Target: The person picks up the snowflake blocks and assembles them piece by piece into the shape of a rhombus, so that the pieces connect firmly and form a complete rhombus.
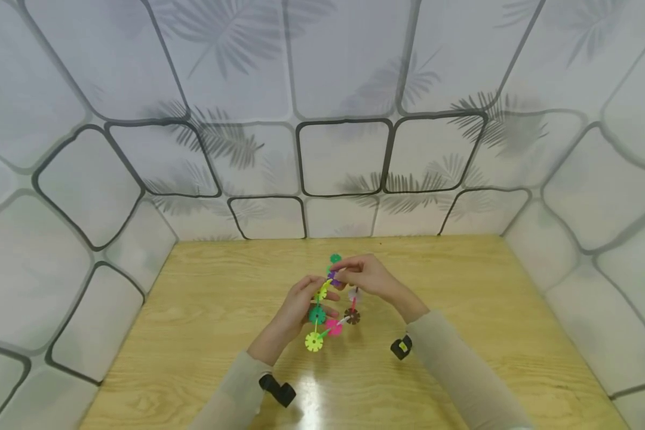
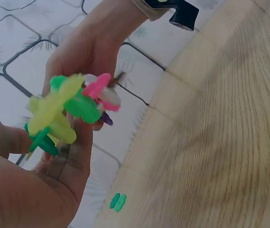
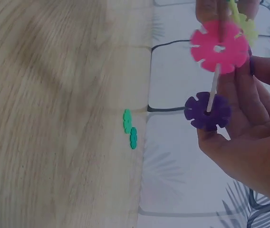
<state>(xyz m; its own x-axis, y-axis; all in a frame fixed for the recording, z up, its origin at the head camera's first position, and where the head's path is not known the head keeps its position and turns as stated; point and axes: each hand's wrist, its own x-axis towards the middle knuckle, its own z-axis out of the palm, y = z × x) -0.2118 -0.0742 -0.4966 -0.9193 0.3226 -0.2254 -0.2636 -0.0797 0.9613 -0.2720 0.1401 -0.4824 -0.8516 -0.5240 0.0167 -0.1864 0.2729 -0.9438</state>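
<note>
Slotted plastic discs, joined edge to edge, form a curved chain in several colours between the two hands. My left hand [image 1: 295, 303] grips it near a yellow disc [image 1: 322, 293]; a teal disc [image 1: 317, 315] lies against its fingers. A lower yellow disc [image 1: 314, 341], a pink disc [image 1: 334, 327] and a brown disc [image 1: 353, 316] hang below. At the chain's upper part, my right hand [image 1: 369, 276] pinches a purple disc [image 1: 332, 276] between thumb and fingers. In the right wrist view a pink disc [image 3: 211, 40] partly covers the left hand's fingers.
Two loose green discs lie on the wooden table beyond the hands, a lighter green disc [image 3: 127, 121] beside a teal-green disc [image 3: 133, 138]. Pale patterned fabric walls [image 1: 344, 158] enclose the table [image 1: 220, 334] at the back and sides.
</note>
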